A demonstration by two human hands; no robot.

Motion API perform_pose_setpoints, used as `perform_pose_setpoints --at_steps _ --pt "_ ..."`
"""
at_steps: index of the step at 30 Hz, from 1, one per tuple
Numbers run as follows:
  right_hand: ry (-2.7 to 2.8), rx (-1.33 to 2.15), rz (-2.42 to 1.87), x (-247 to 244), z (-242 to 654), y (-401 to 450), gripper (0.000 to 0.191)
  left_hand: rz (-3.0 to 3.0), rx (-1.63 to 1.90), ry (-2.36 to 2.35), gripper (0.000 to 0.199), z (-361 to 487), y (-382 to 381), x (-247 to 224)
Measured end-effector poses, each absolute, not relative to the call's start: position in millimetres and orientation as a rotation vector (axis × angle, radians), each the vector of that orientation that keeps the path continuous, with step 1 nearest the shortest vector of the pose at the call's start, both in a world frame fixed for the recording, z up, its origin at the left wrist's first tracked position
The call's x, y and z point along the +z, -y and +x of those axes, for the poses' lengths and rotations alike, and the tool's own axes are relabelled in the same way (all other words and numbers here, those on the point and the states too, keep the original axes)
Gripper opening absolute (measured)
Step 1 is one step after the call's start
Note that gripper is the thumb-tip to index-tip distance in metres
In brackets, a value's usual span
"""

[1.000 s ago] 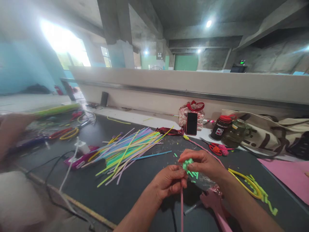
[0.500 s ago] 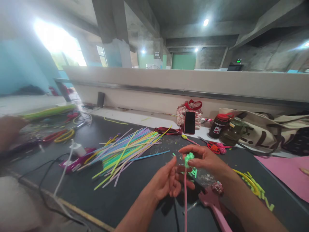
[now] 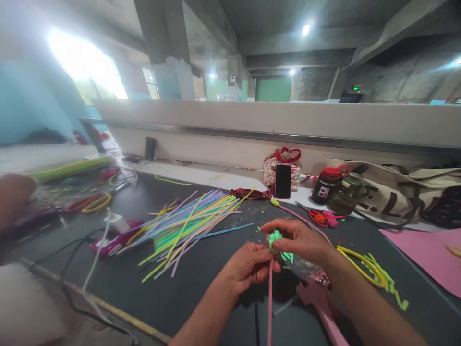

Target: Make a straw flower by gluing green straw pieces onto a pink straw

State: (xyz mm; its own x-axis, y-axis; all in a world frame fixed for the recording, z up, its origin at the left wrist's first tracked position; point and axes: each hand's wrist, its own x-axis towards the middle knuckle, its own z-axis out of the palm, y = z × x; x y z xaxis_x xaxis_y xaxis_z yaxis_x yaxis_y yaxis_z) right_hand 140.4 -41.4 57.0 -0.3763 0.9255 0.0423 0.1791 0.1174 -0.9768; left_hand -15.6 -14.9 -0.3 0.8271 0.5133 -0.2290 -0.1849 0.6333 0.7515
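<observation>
Between my hands is a bunched light-green piece (image 3: 275, 239) at the top of a long pink stem (image 3: 270, 302) that hangs toward the near edge. My right hand (image 3: 297, 236) grips the green piece from the right with thumb and fingers. Just below it, my left hand (image 3: 250, 265) pinches the stem where it meets the green piece. Short green bits (image 3: 287, 256) lie behind the fingers. Under my right forearm rests a pink glue gun (image 3: 319, 298).
Colored straw-like strips (image 3: 194, 226) lie left of centre, near a white plug (image 3: 115, 223) with cables. Yellow-handled scissors (image 3: 363, 266) sit at right. A phone (image 3: 283, 181), bottle (image 3: 325, 185) and jar (image 3: 347, 192) stand behind. Another person's arm (image 3: 16, 197) shows at far left.
My left hand has moved up and closed on the stem under the green piece. My right hand and the green piece have shifted slightly left and down.
</observation>
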Motion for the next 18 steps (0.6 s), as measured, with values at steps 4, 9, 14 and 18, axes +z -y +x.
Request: perform_pose_setpoints --at_steps 4,9,14,18 --pt "1.569 1.198 -1.096 58.3 140.6 39.7 0.034 0.669 0.508 -0.4 0.022 -17.4 15.9 0.3" --pt "1.423 1.185 -1.1 56.7 138.5 39.0 0.025 0.588 0.706 -0.299 0.019 -20.7 17.0 1.0" --pt "1.485 1.221 -1.125 59.2 134.1 42.8 0.023 0.629 0.757 -0.233 0.016 -21.2 16.1 -0.6" --pt "1.551 1.279 -1.069 59.8 132.0 45.3 0.032 0.654 0.761 -0.294 0.019 -19.5 16.2 0.6"
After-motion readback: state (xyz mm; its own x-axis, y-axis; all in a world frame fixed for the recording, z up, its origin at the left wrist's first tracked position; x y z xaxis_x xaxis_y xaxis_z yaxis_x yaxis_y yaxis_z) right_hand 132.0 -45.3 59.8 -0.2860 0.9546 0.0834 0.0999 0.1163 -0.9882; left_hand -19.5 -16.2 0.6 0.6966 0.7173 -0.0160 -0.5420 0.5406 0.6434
